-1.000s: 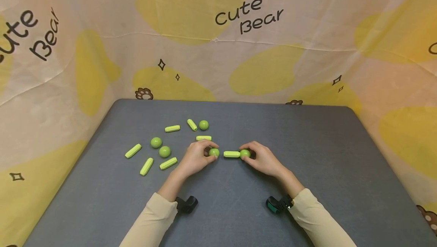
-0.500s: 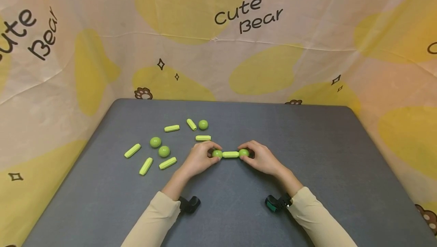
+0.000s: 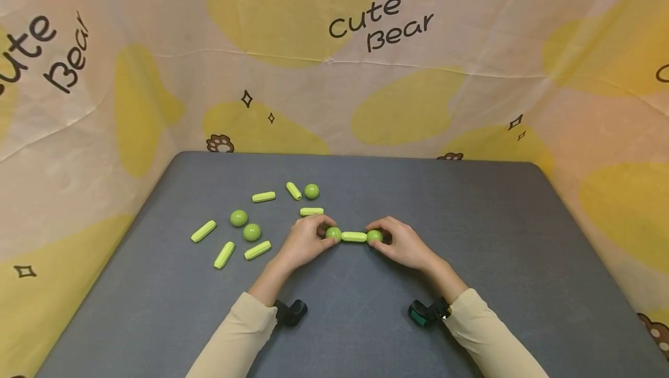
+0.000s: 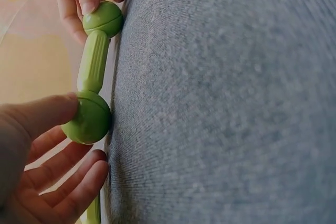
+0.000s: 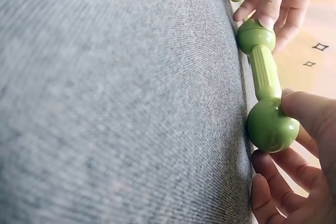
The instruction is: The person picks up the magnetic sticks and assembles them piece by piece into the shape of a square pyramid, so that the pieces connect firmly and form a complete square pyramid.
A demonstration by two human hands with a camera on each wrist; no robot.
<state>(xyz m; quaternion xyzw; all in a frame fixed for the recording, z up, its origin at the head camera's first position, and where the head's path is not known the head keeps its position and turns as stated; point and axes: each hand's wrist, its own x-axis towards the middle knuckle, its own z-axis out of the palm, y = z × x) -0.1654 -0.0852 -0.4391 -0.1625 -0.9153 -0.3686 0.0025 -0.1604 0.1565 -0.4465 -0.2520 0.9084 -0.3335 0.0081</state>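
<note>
A ribbed light-green stick [image 3: 354, 237] lies crosswise on the grey table with a glossy green ball at each end. My left hand [image 3: 305, 241] pinches the left ball [image 3: 333, 234] between thumb and fingers, and that ball meets the stick's left end. The right ball [image 3: 374, 236] is gripped by my right hand [image 3: 401, 243] at the other end. In the left wrist view the left ball [image 4: 92, 119] touches the ribbed stick [image 4: 94, 62]. From the right wrist, the right ball [image 5: 272, 124] also touches the stick [image 5: 265, 72]. How the ends join inside is hidden.
Loose green balls [image 3: 238, 218] and several ribbed sticks [image 3: 224, 255] lie scattered on the table's left half. One stick [image 3: 312, 211] sits just behind my left hand. A patterned cloth [image 3: 407, 111] hangs behind and beside the table [image 3: 470, 204].
My left hand has moved slightly right with its ball, closing the gap to the stick's left end. The right hand, its ball and the stick have stayed almost in place.
</note>
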